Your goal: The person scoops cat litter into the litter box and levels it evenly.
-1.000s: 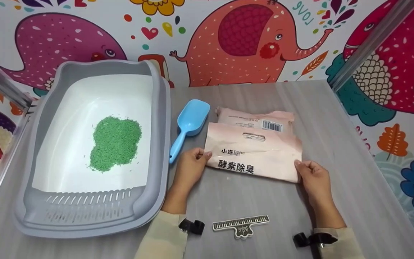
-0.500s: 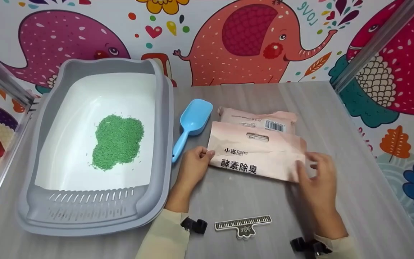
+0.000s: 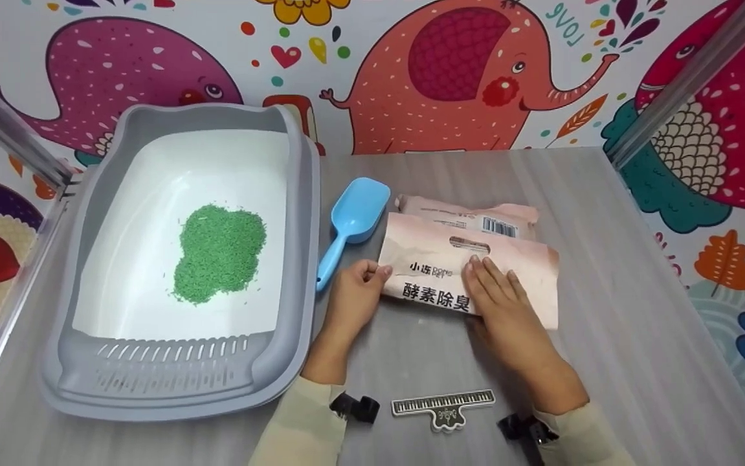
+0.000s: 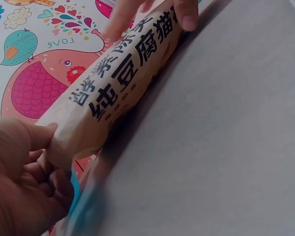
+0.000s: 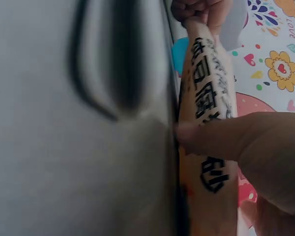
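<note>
A pink cat litter bag (image 3: 424,252) lies on the table with its printed top part folded over toward me. My left hand (image 3: 356,291) pinches the left end of the fold between thumb and fingers, also seen in the left wrist view on the bag (image 4: 88,118). Flat across the middle of the fold rests my right hand (image 3: 508,317), fingers straight, just below the bag's handle slot. Its thumb (image 5: 216,135) lies along the fold's front edge in the right wrist view. Near me on the table is a clip (image 3: 444,408) with a piano-key pattern.
On the left stands a grey litter box (image 3: 311,259) with a white floor and a heap of green litter pellets (image 3: 220,252). A blue scoop (image 3: 359,210) lies between box and bag. Patterned wall panels (image 3: 372,136) enclose the back and sides.
My right hand has let go of the bag's right corner and moved left onto the middle of the fold. The left hand keeps its pinch. The head view has shifted slightly.
</note>
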`<state>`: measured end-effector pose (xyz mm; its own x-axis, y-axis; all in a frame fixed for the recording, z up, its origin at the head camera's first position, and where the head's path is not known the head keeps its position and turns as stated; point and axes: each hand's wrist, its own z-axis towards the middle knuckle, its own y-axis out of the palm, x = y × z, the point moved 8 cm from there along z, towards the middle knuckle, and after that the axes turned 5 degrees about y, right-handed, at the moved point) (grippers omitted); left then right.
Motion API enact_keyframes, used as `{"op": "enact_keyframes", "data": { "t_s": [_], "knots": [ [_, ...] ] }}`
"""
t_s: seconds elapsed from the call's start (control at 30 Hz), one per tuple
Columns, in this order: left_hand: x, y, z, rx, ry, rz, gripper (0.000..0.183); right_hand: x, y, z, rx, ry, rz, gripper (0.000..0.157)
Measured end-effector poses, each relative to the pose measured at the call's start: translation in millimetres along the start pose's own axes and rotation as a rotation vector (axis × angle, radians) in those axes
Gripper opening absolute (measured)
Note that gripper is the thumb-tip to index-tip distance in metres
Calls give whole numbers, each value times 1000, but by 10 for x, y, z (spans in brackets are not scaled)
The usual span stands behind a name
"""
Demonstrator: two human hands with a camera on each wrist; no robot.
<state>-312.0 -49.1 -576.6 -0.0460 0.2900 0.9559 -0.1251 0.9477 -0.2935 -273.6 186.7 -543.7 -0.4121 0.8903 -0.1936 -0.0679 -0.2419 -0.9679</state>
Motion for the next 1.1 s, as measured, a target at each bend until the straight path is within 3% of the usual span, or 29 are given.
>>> {"op": "enact_keyframes", "data": {
  "t_s": [0.2, 0.27, 0.33, 0.4, 0.5, 0.57, 0.63, 0.7, 0.87, 1.1],
  "knots": [
    [10, -28, 4, 34, 5, 5, 17, 23, 17, 8, -8, -19, -9, 67],
    [50, -44, -4, 66, 54, 50, 17, 29, 21, 12, -21, -20, -15, 65],
    [154, -59, -18, 101, 184, 149, 29, 34, 15, 14, -27, -18, -18, 63],
    [315, -36, -51, 103, 386, 311, 44, 49, 9, 16, -31, -9, -16, 62],
    [504, 126, -144, -2, 643, 641, 61, 61, -27, 14, 3, -10, -9, 60],
    [547, 275, -203, -130, 739, 814, 66, 68, -55, 13, 38, -15, -6, 58],
    [526, 394, -240, -252, 749, 932, 66, 65, -89, 10, 78, -25, -6, 55],
    [510, 451, -261, -304, 748, 997, 60, 63, -112, 11, 102, -31, -8, 52],
    [510, 433, -272, -304, 730, 1067, 49, 54, -154, 12, 130, -50, -11, 48],
    [509, 405, -265, -297, 748, 1033, 43, 151, -192, -6, 125, -47, 6, 58]
  ]
}}
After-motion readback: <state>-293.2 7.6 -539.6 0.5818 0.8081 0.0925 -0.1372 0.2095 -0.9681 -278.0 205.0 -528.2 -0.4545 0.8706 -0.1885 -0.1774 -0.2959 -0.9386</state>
